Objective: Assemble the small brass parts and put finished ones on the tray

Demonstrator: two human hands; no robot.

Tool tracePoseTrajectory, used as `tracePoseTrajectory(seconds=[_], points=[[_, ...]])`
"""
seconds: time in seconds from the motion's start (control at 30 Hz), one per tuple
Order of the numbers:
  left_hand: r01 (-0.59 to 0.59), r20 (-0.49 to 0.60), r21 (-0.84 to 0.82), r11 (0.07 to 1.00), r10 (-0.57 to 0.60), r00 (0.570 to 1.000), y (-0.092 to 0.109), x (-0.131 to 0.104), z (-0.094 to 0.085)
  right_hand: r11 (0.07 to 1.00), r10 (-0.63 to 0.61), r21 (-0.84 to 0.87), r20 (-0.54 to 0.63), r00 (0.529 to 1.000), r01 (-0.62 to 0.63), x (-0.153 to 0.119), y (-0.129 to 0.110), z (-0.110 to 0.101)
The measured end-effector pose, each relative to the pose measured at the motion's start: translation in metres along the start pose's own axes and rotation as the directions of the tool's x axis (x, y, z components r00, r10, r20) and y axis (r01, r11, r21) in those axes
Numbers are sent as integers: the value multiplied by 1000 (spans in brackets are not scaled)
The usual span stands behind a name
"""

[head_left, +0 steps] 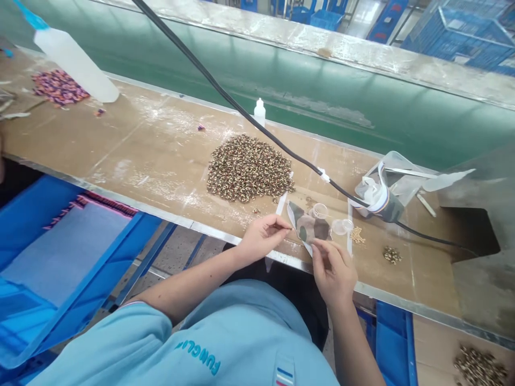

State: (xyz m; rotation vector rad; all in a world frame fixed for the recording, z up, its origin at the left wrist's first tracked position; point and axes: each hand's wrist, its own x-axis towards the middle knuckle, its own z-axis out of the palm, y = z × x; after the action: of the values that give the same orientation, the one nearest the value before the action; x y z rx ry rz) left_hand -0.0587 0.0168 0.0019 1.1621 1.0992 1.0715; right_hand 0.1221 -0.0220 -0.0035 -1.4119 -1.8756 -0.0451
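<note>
While both hands pinch it, left hand [263, 236] at one edge and right hand [333, 271] at the near corner, the small camouflage-patterned fabric piece [309, 227] lies flat between them at the brown desk's [153, 155] near edge. Beyond the left hand sits a heap of brown speckled beads [248, 167], with bare desktop further left.

A worker in a light-blue short-sleeved shirt [225, 343], teal lettering printed across it at six o'clock, a small red, white and blue striped tab beside it; both forearms bare, left hand [263, 236] and right hand [333, 271] ungloved.
</note>
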Motion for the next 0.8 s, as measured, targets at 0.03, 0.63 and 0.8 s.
tracePoseTrajectory(seconds=[0.03,0.63,0.8], points=[[-12,-24,34,999,13,1000,1,3,-6,1000,-1,-25,16,1000,1,5,-3,4],[-375,294,518,768,252,922,8,36,-28,981,-77,-184,-43,996,68,37,-14,55],[-379,266,554,742,274,924,3,39,-24,991,-75,-115,-10,997,74,39,-16,53]])
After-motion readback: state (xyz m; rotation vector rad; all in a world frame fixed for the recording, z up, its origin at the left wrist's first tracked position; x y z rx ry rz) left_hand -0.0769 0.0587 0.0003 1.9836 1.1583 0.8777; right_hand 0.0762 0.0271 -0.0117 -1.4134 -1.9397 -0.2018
